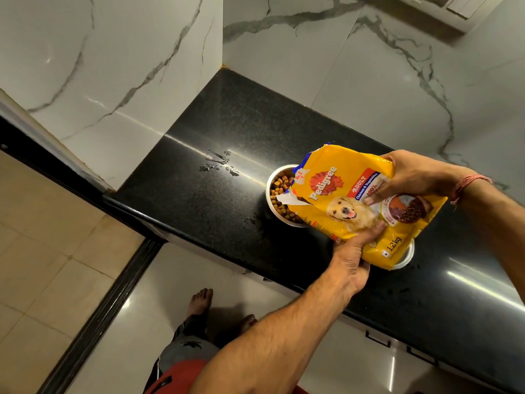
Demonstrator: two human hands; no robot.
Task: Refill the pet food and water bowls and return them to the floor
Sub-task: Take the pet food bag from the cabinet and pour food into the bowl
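Both hands have a grip on the yellow dog food bag. Left hand holds its lower edge from beneath, thumb lying across the printed dog; right hand holds the upper edge, fingers curled over the front of the pack. Tilted on its side, the bag has its torn mouth over a steel bowl that stands on the black bench and holds brown kibble; the bag hides the bowl's right part. A second steel bowl shows only as a rim under the bag's bottom corner, also on the bench, and its contents cannot be seen. Water drops lie on the bench just left of the kibble bowl. Marble-patterned walls meet behind the bench. Below, bare feet stand on the pale floor.
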